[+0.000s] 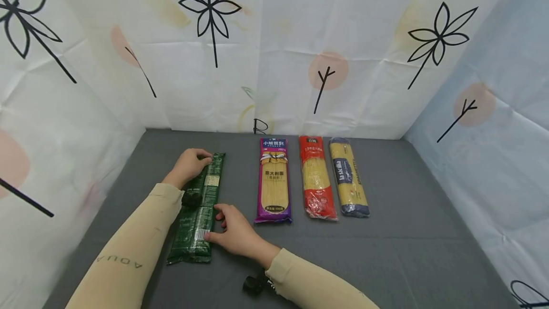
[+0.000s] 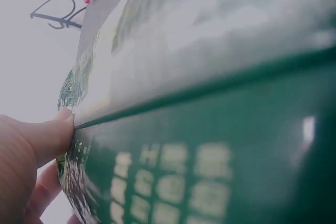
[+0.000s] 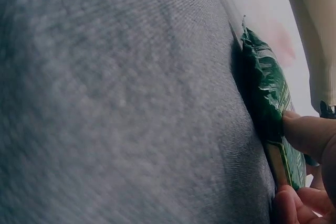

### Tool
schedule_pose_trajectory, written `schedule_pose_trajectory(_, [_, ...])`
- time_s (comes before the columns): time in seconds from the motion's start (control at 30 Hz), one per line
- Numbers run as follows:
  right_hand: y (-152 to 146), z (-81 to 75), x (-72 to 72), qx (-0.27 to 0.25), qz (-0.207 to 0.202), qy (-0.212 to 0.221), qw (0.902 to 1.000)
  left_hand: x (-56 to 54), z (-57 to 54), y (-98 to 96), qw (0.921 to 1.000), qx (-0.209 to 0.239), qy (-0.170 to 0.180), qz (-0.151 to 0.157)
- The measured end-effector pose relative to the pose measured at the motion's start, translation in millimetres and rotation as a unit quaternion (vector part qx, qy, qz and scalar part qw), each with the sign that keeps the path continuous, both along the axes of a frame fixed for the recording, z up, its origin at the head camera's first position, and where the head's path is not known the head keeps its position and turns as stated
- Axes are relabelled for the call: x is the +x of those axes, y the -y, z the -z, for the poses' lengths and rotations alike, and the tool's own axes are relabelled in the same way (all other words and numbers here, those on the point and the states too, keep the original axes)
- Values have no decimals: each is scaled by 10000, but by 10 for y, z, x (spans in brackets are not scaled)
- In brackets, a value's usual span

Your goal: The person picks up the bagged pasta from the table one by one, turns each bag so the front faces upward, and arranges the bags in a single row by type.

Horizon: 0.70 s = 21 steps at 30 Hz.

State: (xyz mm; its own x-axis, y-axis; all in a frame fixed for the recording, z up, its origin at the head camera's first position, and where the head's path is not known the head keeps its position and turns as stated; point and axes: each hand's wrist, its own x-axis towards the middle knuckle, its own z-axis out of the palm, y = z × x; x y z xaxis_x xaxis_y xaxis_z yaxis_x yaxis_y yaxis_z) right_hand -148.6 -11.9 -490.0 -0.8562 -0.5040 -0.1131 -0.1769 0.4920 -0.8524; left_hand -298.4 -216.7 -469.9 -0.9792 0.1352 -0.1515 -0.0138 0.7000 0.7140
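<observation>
A long green pasta packet (image 1: pixel 208 209), glossy with a pale label and a barcode, lies at the left of the grey table, its top end tilted slightly right. My left hand (image 1: pixel 191 166) pinches its far end; the left wrist view shows the thumb (image 2: pixel 55 135) on the crinkled end and the fingers behind it. Along the packet's right edge, nearer its lower end, is my right hand (image 1: pixel 238 232). In the right wrist view its thumb (image 3: pixel 307 132) and fingertips (image 3: pixel 287 205) hold that edge of the packet (image 3: pixel 265 87).
Right of the green packet lie a purple pasta packet (image 1: pixel 274 180), a red one (image 1: pixel 317 175) and a yellow-and-blue one (image 1: pixel 349 178), side by side. White patterned cloth (image 1: pixel 283 23) walls the grey table (image 1: pixel 386 261) at the back and sides.
</observation>
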Motion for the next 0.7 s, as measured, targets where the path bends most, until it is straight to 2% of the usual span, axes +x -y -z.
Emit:
schedule_pose_trajectory(0.1, [14, -16, 15, 109, -18, -111, 9999, -1, -2, 22, 10000, 24, -57, -47])
schedule_pose_trajectory(0.47, [-6, 6, 15, 113, -76, -73, 9999, -7, 3, -12, 9997, -141, -134, -145])
schedule_pose_trajectory(0.7, [-21, -4, 4, 109, -82, 71, 9999, -7, -21, -12, 9998, -149, -130, -21])
